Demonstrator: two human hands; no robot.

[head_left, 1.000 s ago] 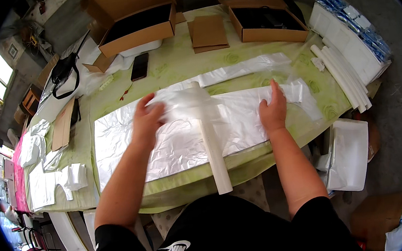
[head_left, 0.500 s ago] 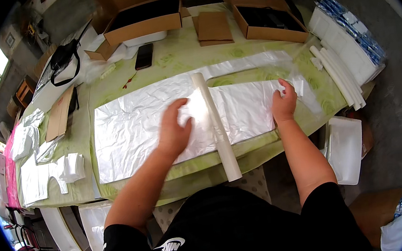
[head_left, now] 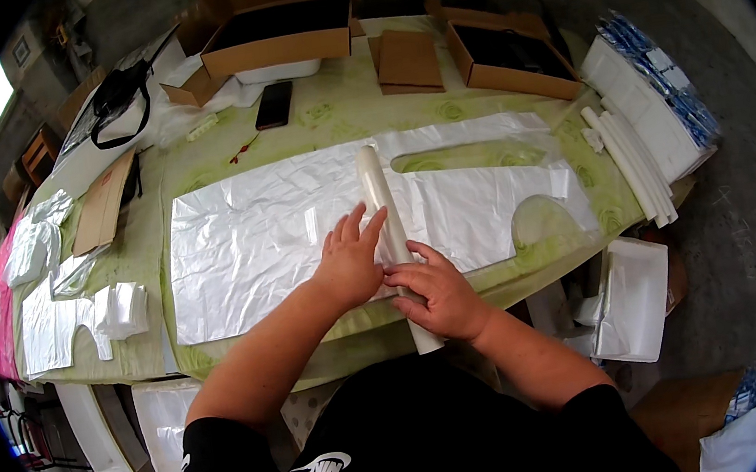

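Observation:
A thin white plastic sheet lies flat and wrinkled before me, with cut-outs toward its right end, like an apron or a vest bag. Across its middle rests a long pale tube, its near end jutting past the table edge. My left hand is open, fingers spread, against the tube's left side. From the right, my right hand curls its fingers and thumb over the near part of the tube. Part of the tube is hidden beneath these fingers.
Open cardboard boxes and a black phone sit at the back. More pale tubes lie right, beside a white box topped with blue packets. Folded white plastic pieces lie left. A white bin stands below right.
My right hand has left the sheet's right end and come left onto the tube. My left hand has moved a little right and nearer, up to the tube.

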